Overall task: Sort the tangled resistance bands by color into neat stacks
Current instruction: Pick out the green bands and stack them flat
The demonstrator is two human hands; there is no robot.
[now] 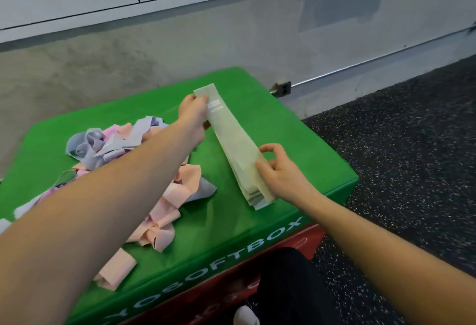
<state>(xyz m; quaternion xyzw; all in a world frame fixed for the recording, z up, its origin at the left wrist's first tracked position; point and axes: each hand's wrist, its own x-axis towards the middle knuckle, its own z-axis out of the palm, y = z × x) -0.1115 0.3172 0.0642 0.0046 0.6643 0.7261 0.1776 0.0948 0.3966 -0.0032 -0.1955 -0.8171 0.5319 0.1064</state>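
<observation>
Left hand (192, 110) pinches far end of green stack (238, 149); right hand (279, 170) grips its near end, fingers curled on the edge. Stack lies on green box (296, 128), right of tangle (123, 170). Left arm covers part of tangle; band count unclear.

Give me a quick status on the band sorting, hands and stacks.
Left hand pinches far end of green band stack; right hand grips its near end. Stack lies on green soft box. Tangled pink and purple bands unsorted beside it.
</observation>
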